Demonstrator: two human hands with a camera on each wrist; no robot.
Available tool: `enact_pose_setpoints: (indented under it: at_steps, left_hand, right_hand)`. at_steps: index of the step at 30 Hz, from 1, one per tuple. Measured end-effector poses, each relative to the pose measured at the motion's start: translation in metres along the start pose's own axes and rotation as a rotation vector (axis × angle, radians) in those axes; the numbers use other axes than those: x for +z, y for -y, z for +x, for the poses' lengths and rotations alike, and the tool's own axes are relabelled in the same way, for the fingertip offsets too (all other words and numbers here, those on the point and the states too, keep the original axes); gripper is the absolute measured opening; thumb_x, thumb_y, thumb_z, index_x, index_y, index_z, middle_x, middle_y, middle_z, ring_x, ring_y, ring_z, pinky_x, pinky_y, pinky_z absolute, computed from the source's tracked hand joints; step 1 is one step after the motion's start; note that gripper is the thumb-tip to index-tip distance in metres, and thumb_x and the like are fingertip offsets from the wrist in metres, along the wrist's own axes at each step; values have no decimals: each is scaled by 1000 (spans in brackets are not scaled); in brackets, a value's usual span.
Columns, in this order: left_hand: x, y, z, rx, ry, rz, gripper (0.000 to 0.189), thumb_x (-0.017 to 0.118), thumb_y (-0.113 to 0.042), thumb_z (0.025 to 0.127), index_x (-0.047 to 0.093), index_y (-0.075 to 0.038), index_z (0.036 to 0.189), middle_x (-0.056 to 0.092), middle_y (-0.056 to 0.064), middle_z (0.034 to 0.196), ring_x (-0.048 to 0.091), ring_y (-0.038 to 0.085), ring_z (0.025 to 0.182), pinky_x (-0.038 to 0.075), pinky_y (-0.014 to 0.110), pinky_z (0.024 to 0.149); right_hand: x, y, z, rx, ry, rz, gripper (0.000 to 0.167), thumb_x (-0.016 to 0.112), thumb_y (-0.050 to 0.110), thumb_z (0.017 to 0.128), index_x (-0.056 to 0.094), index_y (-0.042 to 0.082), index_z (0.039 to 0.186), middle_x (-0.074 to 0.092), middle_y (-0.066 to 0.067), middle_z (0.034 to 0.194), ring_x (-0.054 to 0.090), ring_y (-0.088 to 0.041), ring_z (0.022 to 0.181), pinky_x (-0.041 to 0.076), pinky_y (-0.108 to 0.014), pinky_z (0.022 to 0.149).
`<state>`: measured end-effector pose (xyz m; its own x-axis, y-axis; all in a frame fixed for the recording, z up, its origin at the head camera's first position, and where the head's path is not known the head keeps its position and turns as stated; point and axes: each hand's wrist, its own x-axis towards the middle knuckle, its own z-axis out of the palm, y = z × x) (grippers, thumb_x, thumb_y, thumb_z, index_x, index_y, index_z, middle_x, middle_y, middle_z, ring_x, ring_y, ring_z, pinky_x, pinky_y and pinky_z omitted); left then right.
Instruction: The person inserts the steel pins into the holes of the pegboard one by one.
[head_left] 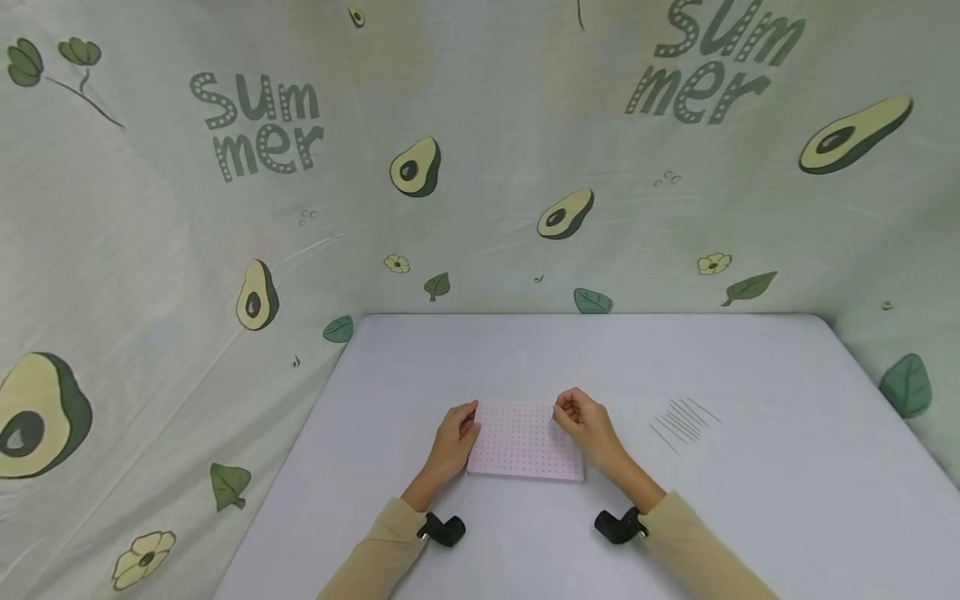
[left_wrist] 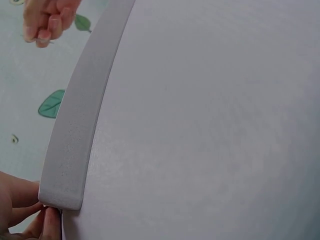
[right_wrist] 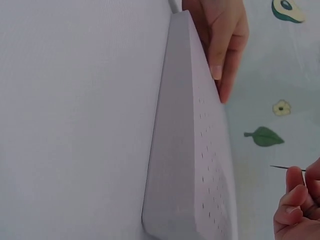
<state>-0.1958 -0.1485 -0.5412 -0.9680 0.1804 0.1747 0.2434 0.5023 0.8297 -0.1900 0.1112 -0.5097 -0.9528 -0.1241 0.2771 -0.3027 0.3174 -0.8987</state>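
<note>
A pale pink board (head_left: 517, 450) with rows of small holes lies flat on the table in the head view. My left hand (head_left: 453, 437) grips its left edge, the fingers and thumb at the side of the board in both wrist views. Above the board's right part, my right hand (head_left: 588, 423) pinches a thin metal pin (right_wrist: 280, 167) between thumb and index finger. Seen from the right wrist, the pin sticks out sideways past the fingertips, and the board's thick side (right_wrist: 172, 135) faces the camera.
Several thin metal pins (head_left: 684, 422) lie in a loose row on the white table (head_left: 787, 500), right of the board. Behind the table's far edge hangs a pale green cloth (head_left: 480, 100) printed with avocados and leaves.
</note>
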Motion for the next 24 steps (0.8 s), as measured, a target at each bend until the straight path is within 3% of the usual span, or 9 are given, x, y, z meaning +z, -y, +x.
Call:
enact_pose_setpoints:
  at_steps: [8, 24]
  left_hand:
    - [0, 2, 0, 11, 6, -17, 42, 53, 2, 100, 47, 11, 141, 51, 26, 132, 52, 36, 122, 46, 41, 106]
    - [-1, 2, 0, 12, 6, -24, 42, 53, 1, 100, 46, 11, 141, 51, 26, 133, 52, 36, 124, 46, 42, 106]
  right_hand:
    - [27, 6, 13, -91, 46, -18, 4, 64, -3, 93, 60, -3, 94, 64, -2, 79, 56, -11, 71, 50, -19, 58]
    - [55, 8, 25, -152, 133, -19, 6, 63, -3, 94, 60, 1, 93, 59, 1, 78, 51, -8, 69, 47, -18, 56]
